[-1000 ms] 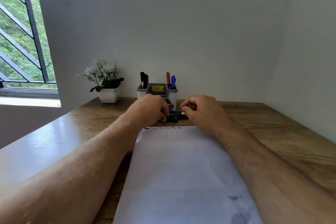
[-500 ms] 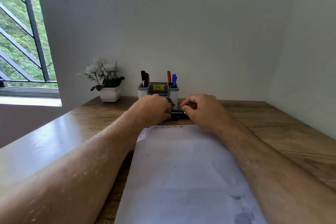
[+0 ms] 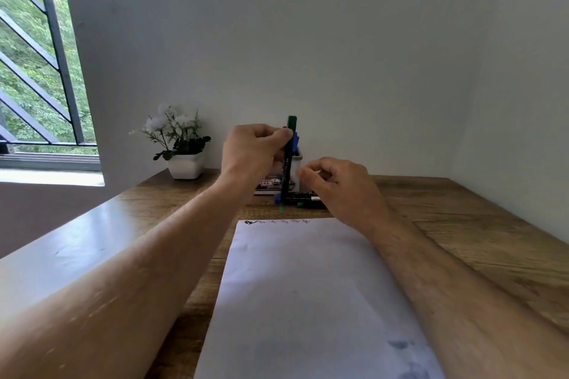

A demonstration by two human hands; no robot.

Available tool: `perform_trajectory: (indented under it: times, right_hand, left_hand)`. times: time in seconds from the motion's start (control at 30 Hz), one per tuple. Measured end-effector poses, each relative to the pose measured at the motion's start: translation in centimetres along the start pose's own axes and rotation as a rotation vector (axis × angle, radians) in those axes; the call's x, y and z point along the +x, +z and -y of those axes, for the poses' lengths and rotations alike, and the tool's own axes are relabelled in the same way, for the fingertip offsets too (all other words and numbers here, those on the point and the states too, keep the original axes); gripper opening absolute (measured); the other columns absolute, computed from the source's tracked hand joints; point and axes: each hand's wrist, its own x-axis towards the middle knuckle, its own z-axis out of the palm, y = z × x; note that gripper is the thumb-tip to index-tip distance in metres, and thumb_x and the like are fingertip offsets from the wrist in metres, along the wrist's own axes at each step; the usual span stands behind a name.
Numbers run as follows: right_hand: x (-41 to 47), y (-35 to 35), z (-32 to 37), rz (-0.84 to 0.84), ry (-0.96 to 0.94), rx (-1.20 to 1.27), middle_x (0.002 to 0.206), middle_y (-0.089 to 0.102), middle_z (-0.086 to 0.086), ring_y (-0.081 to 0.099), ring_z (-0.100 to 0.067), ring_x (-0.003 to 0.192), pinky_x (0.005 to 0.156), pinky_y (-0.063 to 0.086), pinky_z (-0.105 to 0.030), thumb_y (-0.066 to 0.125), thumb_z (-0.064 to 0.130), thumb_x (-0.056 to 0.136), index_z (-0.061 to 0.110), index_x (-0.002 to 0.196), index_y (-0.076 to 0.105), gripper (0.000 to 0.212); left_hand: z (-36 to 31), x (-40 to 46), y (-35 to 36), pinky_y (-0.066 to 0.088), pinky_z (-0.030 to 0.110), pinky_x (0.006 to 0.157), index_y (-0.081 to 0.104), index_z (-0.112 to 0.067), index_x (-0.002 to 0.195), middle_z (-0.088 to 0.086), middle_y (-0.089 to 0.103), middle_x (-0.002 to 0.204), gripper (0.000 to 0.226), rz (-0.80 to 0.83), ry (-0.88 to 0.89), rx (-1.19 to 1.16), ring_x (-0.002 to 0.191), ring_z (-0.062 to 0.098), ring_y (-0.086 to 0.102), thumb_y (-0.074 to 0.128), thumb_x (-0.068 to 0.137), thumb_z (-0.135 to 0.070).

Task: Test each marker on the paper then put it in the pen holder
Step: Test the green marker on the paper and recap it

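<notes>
My left hand point(image 3: 252, 154) grips a dark marker point(image 3: 288, 163) and holds it upright in front of the pen holder point(image 3: 296, 171), with its bare green tip pointing down just above the table. My right hand point(image 3: 338, 188) is beside it to the right, fingers pinched, with a dark bit that looks like the marker's cap between them. More markers point(image 3: 304, 198) lie flat on the wood under my right hand. The white paper point(image 3: 308, 286) lies near me, with small scribbles point(image 3: 277, 221) along its far edge. A blue marker point(image 3: 296, 141) stands in the holder.
A white pot of white flowers point(image 3: 181, 151) stands at the back left against the wall. The wooden table point(image 3: 462, 224) meets walls at the back and right. A barred window point(image 3: 37, 71) is at the left.
Both hands were together low on a marker lying by the holder. My left hand has since lifted the marker upright, and my right hand has drawn away to the right.
</notes>
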Motion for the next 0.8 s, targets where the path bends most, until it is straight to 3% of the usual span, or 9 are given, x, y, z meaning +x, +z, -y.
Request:
perform_trajectory:
  times: [0.13,0.27,0.37,0.47,0.57,0.8]
  right_hand:
    - [0.3,0.1,0.2,-0.042,0.005,0.059,0.077,0.067,0.007,0.062,-0.003,0.067,0.057,0.044,-0.018,0.060,0.061,0.087,0.026,0.114,0.069,0.045]
    - [0.4,0.2,0.3,-0.033,0.013,0.057,0.074,0.068,0.007,0.065,-0.005,0.066,0.060,0.056,-0.023,0.064,0.044,0.092,0.025,0.120,0.068,0.034]
    - [0.2,0.3,0.3,-0.040,0.023,0.056,0.076,0.064,0.010,0.061,-0.003,0.064,0.054,0.046,-0.012,0.056,0.032,0.099,0.022,0.120,0.069,0.027]
    - [0.2,0.0,0.3,-0.079,0.044,0.092,0.066,0.058,0.014,0.059,-0.004,0.059,0.055,0.043,-0.018,0.053,0.027,0.101,0.023,0.117,0.072,0.026]
    - [0.2,-0.4,0.5,-0.088,0.021,0.047,0.057,0.051,0.017,0.051,0.002,0.049,0.047,0.033,-0.009,0.056,0.033,0.099,0.027,0.114,0.074,0.024]
    - [0.0,-1.1,0.8,-0.096,-0.028,-0.014,0.056,0.058,0.011,0.050,0.000,0.043,0.040,0.033,-0.012,0.059,0.037,0.097,0.019,0.101,0.078,0.026]
  left_hand:
    - [0.6,-0.4,0.9,0.059,0.027,0.063,0.071,-0.004,0.097,0.009,0.077,0.084,0.019,0.085,-0.217,-0.208,0.070,0.017,0.074,0.073,0.088,-0.021]
    - [1.0,-0.6,1.7,0.061,0.028,0.063,0.071,-0.002,0.103,0.008,0.077,0.082,0.022,0.140,-0.283,-0.223,0.071,0.018,0.074,0.071,0.089,-0.019]
    - [1.0,-0.8,1.9,0.060,0.029,0.059,0.070,-0.003,0.104,0.007,0.075,0.080,0.026,0.163,-0.275,-0.181,0.065,0.016,0.072,0.070,0.090,-0.024]
    - [1.2,-0.5,1.6,0.061,0.030,0.063,0.069,-0.006,0.104,0.010,0.074,0.087,0.031,0.128,-0.222,-0.248,0.069,0.015,0.069,0.073,0.088,-0.032]
    - [1.2,-0.3,1.2,0.060,0.023,0.062,0.072,-0.003,0.103,0.014,0.074,0.088,0.026,0.142,-0.182,-0.304,0.069,0.014,0.069,0.072,0.088,-0.024]
    - [1.4,0.0,0.9,0.060,0.021,0.062,0.072,0.001,0.102,0.017,0.074,0.087,0.026,0.154,-0.157,-0.341,0.068,0.015,0.069,0.071,0.087,-0.021]
